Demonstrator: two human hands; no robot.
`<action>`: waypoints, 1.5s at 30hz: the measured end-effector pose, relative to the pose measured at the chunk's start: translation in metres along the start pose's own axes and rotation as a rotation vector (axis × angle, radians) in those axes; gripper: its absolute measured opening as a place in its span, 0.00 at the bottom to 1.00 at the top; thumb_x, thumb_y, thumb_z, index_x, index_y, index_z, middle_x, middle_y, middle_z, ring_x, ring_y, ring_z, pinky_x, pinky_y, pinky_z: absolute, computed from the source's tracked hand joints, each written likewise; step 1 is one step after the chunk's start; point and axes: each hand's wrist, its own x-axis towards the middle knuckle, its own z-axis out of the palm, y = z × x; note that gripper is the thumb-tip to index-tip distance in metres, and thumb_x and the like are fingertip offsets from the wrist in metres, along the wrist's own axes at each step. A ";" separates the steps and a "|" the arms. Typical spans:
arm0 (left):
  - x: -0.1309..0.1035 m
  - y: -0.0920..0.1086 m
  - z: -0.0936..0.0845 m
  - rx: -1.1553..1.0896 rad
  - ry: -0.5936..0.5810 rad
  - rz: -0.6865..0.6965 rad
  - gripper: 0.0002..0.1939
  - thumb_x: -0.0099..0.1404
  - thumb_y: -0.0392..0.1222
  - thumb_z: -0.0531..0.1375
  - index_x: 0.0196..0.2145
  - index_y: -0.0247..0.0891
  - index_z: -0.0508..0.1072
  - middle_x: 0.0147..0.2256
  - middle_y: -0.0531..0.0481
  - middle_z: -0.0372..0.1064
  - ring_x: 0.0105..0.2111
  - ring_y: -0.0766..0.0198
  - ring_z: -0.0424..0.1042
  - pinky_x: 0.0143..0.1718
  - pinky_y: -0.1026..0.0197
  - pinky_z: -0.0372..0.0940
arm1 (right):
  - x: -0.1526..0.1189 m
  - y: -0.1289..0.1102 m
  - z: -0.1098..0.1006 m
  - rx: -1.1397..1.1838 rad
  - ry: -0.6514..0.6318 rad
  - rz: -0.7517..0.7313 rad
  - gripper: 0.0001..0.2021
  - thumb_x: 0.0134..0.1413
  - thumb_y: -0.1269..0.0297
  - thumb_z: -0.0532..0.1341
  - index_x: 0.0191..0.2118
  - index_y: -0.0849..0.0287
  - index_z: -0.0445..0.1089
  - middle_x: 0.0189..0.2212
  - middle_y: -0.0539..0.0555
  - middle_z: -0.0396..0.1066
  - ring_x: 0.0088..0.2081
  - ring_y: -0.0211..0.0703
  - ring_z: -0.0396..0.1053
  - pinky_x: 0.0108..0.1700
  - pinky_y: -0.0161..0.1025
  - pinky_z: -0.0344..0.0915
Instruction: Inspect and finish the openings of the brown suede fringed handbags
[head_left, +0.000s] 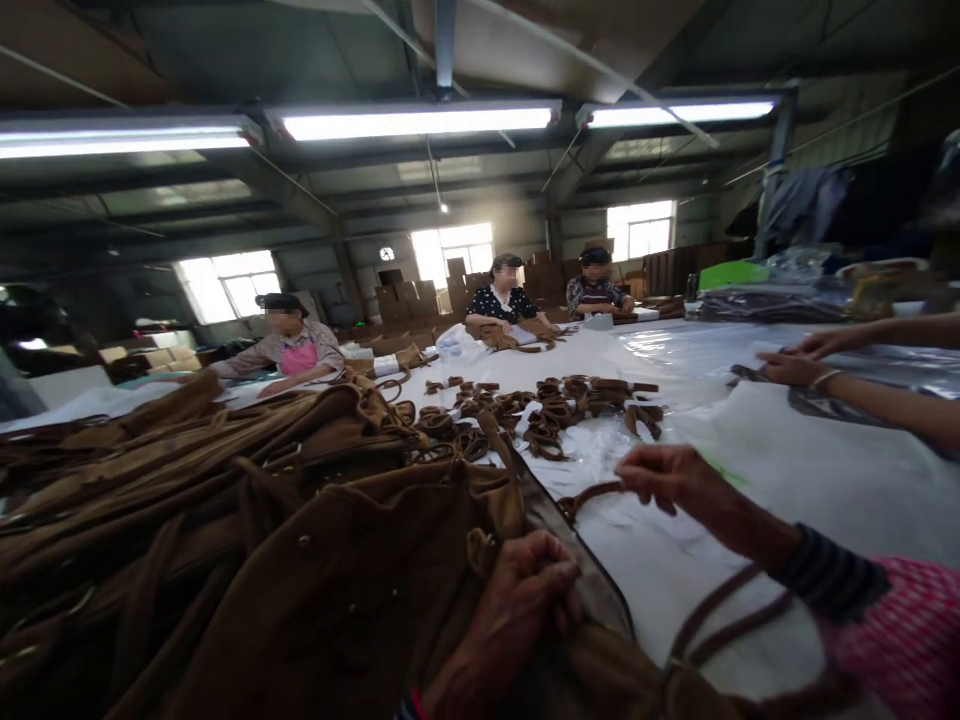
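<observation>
A large brown cloth bag (352,560) with metal studs lies in front of me, its dark lined edge turned to the right. My left hand (521,595) is closed at that edge, fingers curled against the bag; the fingertips are partly hidden. To the right, my right hand (671,485) pinches the end of a narrow brown strap (596,490) above the white table. The strap's other end reaches the bag's edge. Below my right forearm, a looped brown handle (720,620) curves over the table.
More brown bags (187,460) are piled at left. Several bundled straps (547,405) lie mid-table on white sheeting (795,470). A co-worker's hands (802,360) handle plastic-covered material at right. Three people sit across the table (592,350). Stacked packages (757,305) stand at the far right.
</observation>
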 end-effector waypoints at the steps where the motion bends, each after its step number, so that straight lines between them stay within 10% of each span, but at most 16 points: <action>1: 0.001 -0.002 0.000 0.006 0.012 0.007 0.19 0.57 0.55 0.65 0.31 0.35 0.68 0.20 0.53 0.69 0.18 0.71 0.60 0.22 0.66 0.52 | 0.002 -0.001 -0.017 -0.068 0.075 -0.008 0.19 0.53 0.47 0.65 0.31 0.60 0.74 0.21 0.48 0.67 0.21 0.35 0.57 0.23 0.34 0.52; 6: 0.002 -0.004 0.000 0.034 0.018 0.029 0.18 0.59 0.54 0.64 0.31 0.35 0.67 0.21 0.52 0.70 0.18 0.71 0.62 0.23 0.67 0.54 | -0.019 0.005 -0.049 -0.456 0.045 -0.115 0.14 0.56 0.52 0.63 0.31 0.59 0.76 0.29 0.53 0.74 0.33 0.44 0.69 0.37 0.39 0.63; 16: -0.001 0.007 0.000 0.226 0.049 0.035 0.17 0.64 0.54 0.61 0.31 0.37 0.67 0.23 0.50 0.71 0.20 0.67 0.64 0.24 0.65 0.57 | -0.092 -0.005 0.060 -0.191 -0.421 -0.368 0.15 0.63 0.51 0.57 0.43 0.55 0.75 0.39 0.56 0.74 0.40 0.47 0.69 0.43 0.40 0.65; 24: 0.008 0.007 0.003 0.767 0.037 0.122 0.12 0.68 0.45 0.55 0.28 0.39 0.66 0.23 0.51 0.69 0.24 0.62 0.68 0.27 0.63 0.57 | -0.079 0.020 0.080 -0.127 -0.420 -0.515 0.22 0.54 0.40 0.58 0.37 0.56 0.75 0.38 0.58 0.76 0.43 0.51 0.70 0.49 0.45 0.65; 29: 0.004 0.004 -0.001 0.544 0.047 0.077 0.12 0.67 0.47 0.55 0.28 0.39 0.67 0.23 0.50 0.71 0.22 0.62 0.69 0.26 0.64 0.60 | -0.081 0.002 0.046 -0.225 -0.316 -0.381 0.12 0.61 0.58 0.59 0.42 0.57 0.77 0.36 0.54 0.76 0.36 0.42 0.72 0.39 0.37 0.65; 33: 0.001 0.000 -0.004 0.465 0.053 0.073 0.13 0.67 0.48 0.56 0.29 0.38 0.68 0.24 0.50 0.72 0.22 0.63 0.70 0.26 0.64 0.61 | -0.037 0.003 -0.030 -0.376 0.054 -0.253 0.10 0.60 0.60 0.61 0.39 0.58 0.78 0.31 0.52 0.76 0.30 0.41 0.70 0.35 0.37 0.65; 37: 0.002 -0.005 -0.004 0.440 0.055 0.081 0.14 0.67 0.50 0.55 0.29 0.38 0.68 0.25 0.50 0.71 0.23 0.63 0.69 0.26 0.64 0.61 | 0.020 0.020 -0.096 -0.577 0.154 -0.086 0.10 0.57 0.62 0.59 0.35 0.61 0.77 0.29 0.53 0.76 0.27 0.41 0.70 0.33 0.36 0.66; 45: 0.009 -0.025 -0.010 0.375 0.040 0.053 0.20 0.66 0.60 0.55 0.29 0.40 0.65 0.22 0.50 0.70 0.19 0.64 0.67 0.23 0.64 0.59 | 0.117 0.050 -0.097 -0.931 0.236 0.041 0.07 0.53 0.69 0.59 0.33 0.60 0.76 0.35 0.57 0.77 0.38 0.46 0.73 0.38 0.37 0.61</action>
